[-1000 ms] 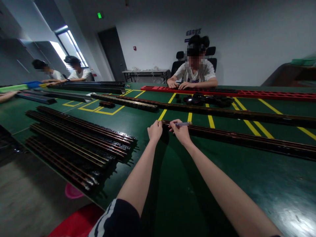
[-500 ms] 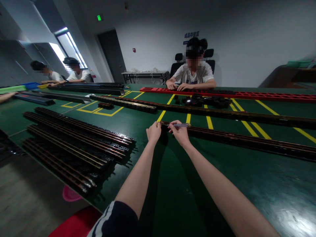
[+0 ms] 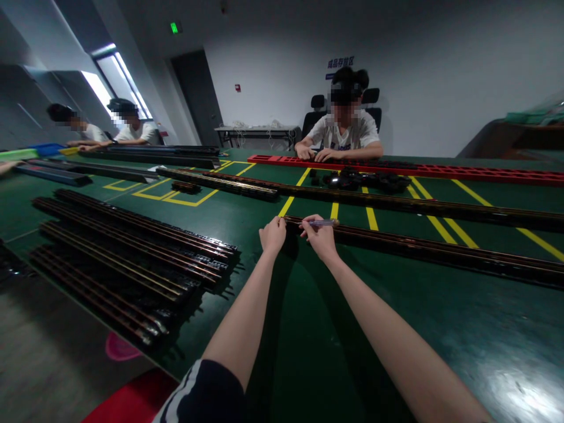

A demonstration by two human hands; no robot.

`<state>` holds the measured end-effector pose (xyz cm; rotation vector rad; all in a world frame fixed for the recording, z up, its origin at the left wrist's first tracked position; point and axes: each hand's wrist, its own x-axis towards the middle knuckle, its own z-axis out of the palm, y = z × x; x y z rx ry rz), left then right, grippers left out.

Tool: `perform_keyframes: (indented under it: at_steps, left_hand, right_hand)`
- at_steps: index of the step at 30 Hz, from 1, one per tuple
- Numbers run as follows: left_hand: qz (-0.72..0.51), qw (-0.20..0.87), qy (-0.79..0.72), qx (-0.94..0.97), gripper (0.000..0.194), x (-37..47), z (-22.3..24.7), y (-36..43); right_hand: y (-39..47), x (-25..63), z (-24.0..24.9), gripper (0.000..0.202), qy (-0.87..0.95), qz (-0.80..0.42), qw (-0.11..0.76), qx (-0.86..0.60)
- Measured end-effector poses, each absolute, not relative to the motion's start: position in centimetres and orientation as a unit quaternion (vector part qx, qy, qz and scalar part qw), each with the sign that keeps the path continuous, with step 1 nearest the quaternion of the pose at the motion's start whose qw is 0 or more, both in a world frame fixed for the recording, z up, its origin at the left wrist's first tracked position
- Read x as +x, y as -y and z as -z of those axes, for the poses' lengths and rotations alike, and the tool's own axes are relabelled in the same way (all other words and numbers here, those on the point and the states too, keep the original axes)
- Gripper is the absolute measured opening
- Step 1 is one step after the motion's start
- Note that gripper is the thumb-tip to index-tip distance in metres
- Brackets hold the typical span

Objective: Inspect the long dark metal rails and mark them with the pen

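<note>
My left hand [image 3: 273, 235] is closed, its fingertips pinching the left end of a long dark rail [image 3: 409, 242] with copper-coloured strips, which lies across the green table. Just to the right, my right hand [image 3: 321, 239] grips a slim screwdriver-like tool with a translucent purplish handle [image 3: 326, 222]. The tool lies nearly level, its thin tip pointing left at the rail's end near my left fingers. My fingers partly hide the exact contact point.
A second long dark rail [image 3: 374, 200] runs beyond mine. Several shorter rails [image 3: 132, 235] lie at the left, by the table edge. Dark parts [image 3: 368, 181] and a red slotted tray [image 3: 462, 170] lie farther back, where a co-worker [image 3: 343, 132] sits. Yellow tape [image 3: 372, 218] marks the table [image 3: 396, 329].
The view has shifted slightly to the right. Both hands keep their places at the rail's end, the tool still in my right hand.
</note>
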<state>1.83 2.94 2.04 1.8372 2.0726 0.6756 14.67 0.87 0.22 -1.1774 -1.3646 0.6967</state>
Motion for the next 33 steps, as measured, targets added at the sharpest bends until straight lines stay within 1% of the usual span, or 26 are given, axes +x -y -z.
perform_keyframes:
  at_steps: [5,10,18,27,33]
  left_hand:
    - [-0.251,0.158,-0.713,0.635,0.036,1.9,-2.1,-2.8]
    - [-0.254,0.162,-0.710,0.637,0.036,1.9,-2.1,-2.8]
    - [-0.262,0.160,-0.707,0.638,0.037,1.9,-2.0,-2.7]
    - [-0.246,0.153,-0.713,0.639,0.038,1.9,-2.1,-2.8]
    - [-0.255,0.161,-0.708,0.638,0.039,1.9,-2.1,-2.8]
  right_hand:
    - [-0.8,14.8,-0.2,0.010,0.585,-0.303,0.566,-0.496]
    - [-0.6,14.8,-0.4,0.009,0.585,-0.311,0.560,-0.498]
    - [-1.3,14.7,0.5,0.015,0.583,-0.290,0.573,-0.498]
    - [-1.2,14.6,0.2,0.012,0.564,-0.289,0.578,-0.514]
    - [-0.6,14.6,-0.2,0.016,0.546,-0.250,0.603,-0.524]
